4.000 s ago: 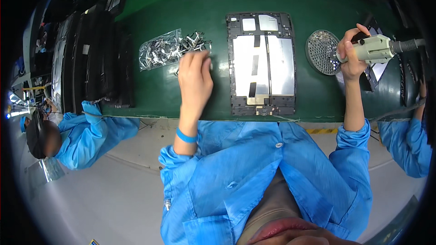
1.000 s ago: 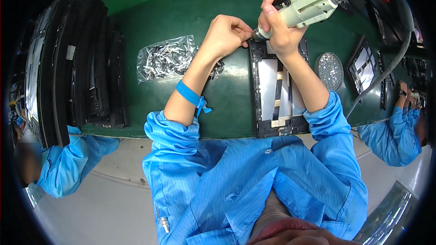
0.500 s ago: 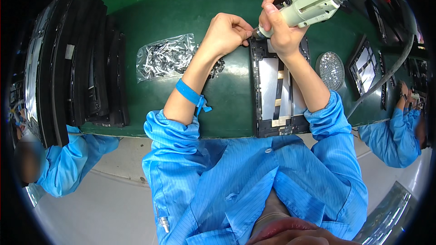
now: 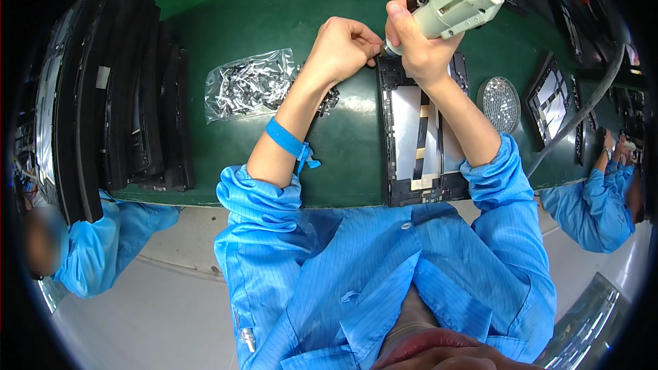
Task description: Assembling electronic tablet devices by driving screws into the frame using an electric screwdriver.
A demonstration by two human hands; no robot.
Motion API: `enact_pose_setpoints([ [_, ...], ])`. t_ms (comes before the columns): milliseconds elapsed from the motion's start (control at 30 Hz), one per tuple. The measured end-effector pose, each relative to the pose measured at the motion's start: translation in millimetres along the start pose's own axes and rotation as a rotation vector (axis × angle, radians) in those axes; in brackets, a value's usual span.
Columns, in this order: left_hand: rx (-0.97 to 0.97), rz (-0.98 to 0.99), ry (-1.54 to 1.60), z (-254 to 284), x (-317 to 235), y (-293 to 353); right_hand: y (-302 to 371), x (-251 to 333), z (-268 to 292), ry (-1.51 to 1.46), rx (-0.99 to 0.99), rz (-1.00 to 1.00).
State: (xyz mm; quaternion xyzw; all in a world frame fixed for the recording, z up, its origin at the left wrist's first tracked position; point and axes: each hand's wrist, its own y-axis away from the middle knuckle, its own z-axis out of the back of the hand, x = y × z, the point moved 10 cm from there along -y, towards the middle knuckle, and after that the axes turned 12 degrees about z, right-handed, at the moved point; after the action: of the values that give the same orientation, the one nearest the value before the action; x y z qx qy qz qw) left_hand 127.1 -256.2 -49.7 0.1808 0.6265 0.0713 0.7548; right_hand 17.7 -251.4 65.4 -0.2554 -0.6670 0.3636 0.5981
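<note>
My right hand (image 4: 426, 51) is wrapped around a pale green electric screwdriver (image 4: 464, 3), whose tip points down and left at the upper left corner of a flat, black-framed device panel (image 4: 406, 120). Silver plates and tan tape strips show on that panel. Beside the screwdriver tip, my left hand (image 4: 343, 48) pinches at the same corner with thumb and fingers together; whatever it may hold is too small to make out. A clear plastic bag of small metal parts (image 4: 248, 87) lies left of my left forearm, and more small dark parts peek out behind that forearm.
Several black panels (image 4: 113, 96) stand stacked at the left. Right of the device are a round dish of small shiny pieces (image 4: 500, 106) and another panel (image 4: 550, 103). A grey cable (image 4: 593, 103) curves down the right side. Co-workers in blue sit on both sides.
My right hand and the screwdriver have shifted slightly left, with the tool's rear end swinging left. The left hand stays at the corner of the panel.
</note>
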Motion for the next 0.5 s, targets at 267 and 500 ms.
enact_pose_setpoints([
  [267, -0.017, -0.028, -0.048, -1.5, -4.2, 2.4, 1.8, 2.0, -4.3, -0.008, 0.03, -0.007],
  [500, -0.001, -0.059, -0.05, 3.2, -10.5, 6.4, 1.4, 2.2, -5.4, -0.054, -0.009, -0.004],
])
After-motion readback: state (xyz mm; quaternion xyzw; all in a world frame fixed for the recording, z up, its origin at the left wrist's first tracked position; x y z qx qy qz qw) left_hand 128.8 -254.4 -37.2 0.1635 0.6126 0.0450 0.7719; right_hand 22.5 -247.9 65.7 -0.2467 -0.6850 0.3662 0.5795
